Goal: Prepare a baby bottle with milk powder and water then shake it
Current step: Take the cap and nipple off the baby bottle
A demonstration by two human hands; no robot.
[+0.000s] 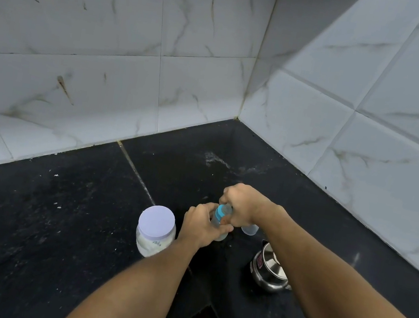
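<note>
A clear baby bottle (219, 223) with a blue collar stands on the black counter (68, 218) near the corner. My left hand (198, 225) grips the bottle's body from the left. My right hand (242, 204) is curled over the bottle's top, hiding the teat or cap. To the left stands a clear jar of white milk powder (155, 230) with a pale lid on it. A steel pot with a lid (269, 268) sits to the right, below my right forearm.
A small clear cup or cap (249, 229) sits just right of the bottle, partly behind my right wrist. A wet patch (219, 160) lies further back. Tiled walls close the counter at the back and right. White specks dot the counter.
</note>
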